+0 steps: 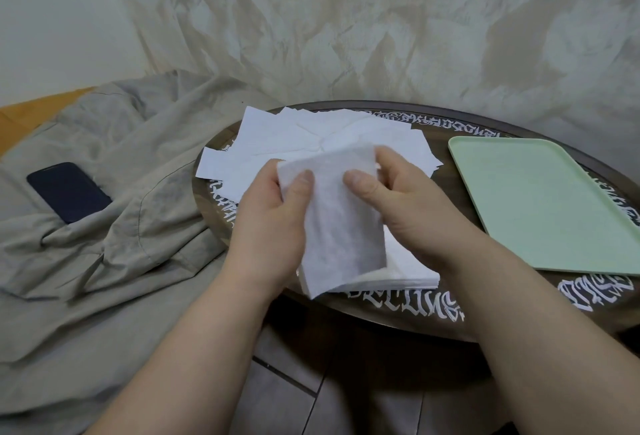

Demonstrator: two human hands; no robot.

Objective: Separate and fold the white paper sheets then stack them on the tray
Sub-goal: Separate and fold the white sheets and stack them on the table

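Holding one white paper sheet (341,223) up above the table, I have it pinched at its top edge from both sides: my left hand (273,223) grips the upper left corner with the thumb pressed on the near face and the fingers curled behind, and my right hand (391,199) pinches the upper right part the same way, thumb in front, fingers tucked behind the paper. The sheet hangs down between my wrists, tilted toward me, its lower edge over a neat stack of sheets (401,271) lying near the front rim of the round dark table (398,316). Beyond my hands a loose spread of white sheets (311,136) lies fanned across the far left part of the tabletop, some corners reaching past its edge. The pale green tray (540,202) sits to my right on the same table, well apart from the sheet I hold. Off to my left, a dark phone (69,192) rests on rumpled beige cloth (121,244).
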